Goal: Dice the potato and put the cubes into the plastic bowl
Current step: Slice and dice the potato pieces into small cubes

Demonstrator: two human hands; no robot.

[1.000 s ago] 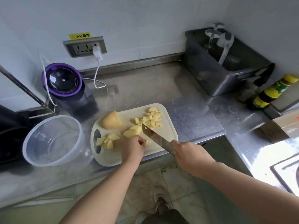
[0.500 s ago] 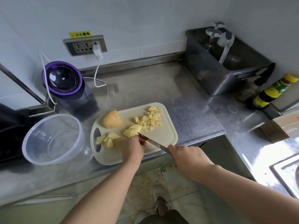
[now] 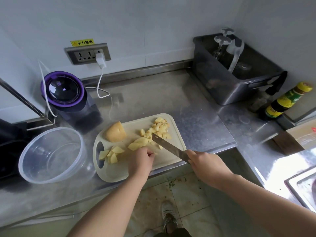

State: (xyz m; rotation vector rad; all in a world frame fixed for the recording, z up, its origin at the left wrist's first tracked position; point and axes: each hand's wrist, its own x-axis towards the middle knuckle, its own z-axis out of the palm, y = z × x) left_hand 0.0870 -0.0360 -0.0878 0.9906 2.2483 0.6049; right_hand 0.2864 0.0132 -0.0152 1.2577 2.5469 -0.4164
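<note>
A pale cutting board lies on the steel counter. On it sit an uncut potato half, a few thick wedges by the handle hole, and a pile of small cubes at the far right corner. My left hand holds down potato slices with curled fingers. My right hand grips the handle of a knife, whose blade is raised over the board just right of the slices. The clear plastic bowl stands left of the board with nothing in it.
A purple-lidded appliance with a white cable stands behind the bowl. A dark bin with glasses sits at the back right, a sauce bottle beside it. A cardboard box and a steel sink edge lie to the right.
The knife came down through the slices half a second ago and has since lifted and moved right, towards the cube pile. My left hand stayed on the slices.
</note>
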